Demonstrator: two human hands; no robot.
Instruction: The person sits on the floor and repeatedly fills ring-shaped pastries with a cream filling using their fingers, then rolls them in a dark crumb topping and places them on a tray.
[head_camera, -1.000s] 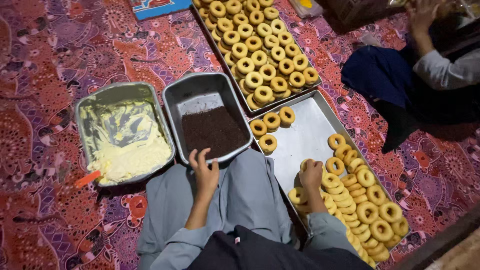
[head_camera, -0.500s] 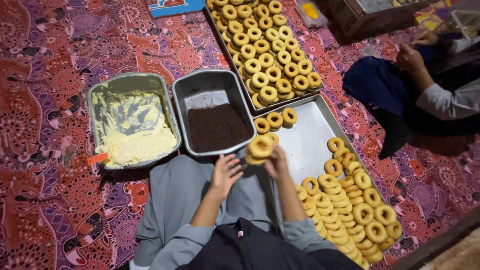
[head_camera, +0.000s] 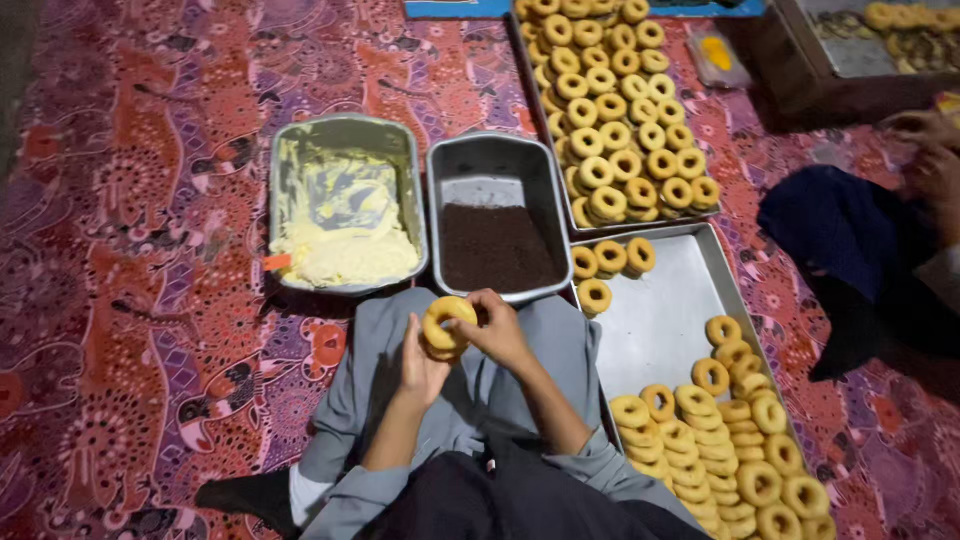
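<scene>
Held item: one golden ring-shaped pastry (head_camera: 447, 322), raised over the lap just in front of the near edge of the dark-filling pan

Left hand (head_camera: 422, 362): fingers curled about the pastry's lower left side, closed on it

Right hand (head_camera: 497, 330): fingers pinched on the pastry's right rim, also closed on it

Rectangular metal pan of dark brown crumbly filling (head_camera: 497, 214): on the floor, directly ahead of the hands

Rectangular metal pan of pale yellow cream (head_camera: 343, 204): just left of the dark pan, an orange-handled tool (head_camera: 277, 262) at its near left edge

Flat steel tray (head_camera: 660, 310): to the right, four rings at its far corner, stacked rings along its near right side

Long tray packed with rows of rings (head_camera: 610, 110): beyond it

Red patterned floor cloth (head_camera: 150, 250): under everything

Another person's hands (head_camera: 925, 150): far right
</scene>
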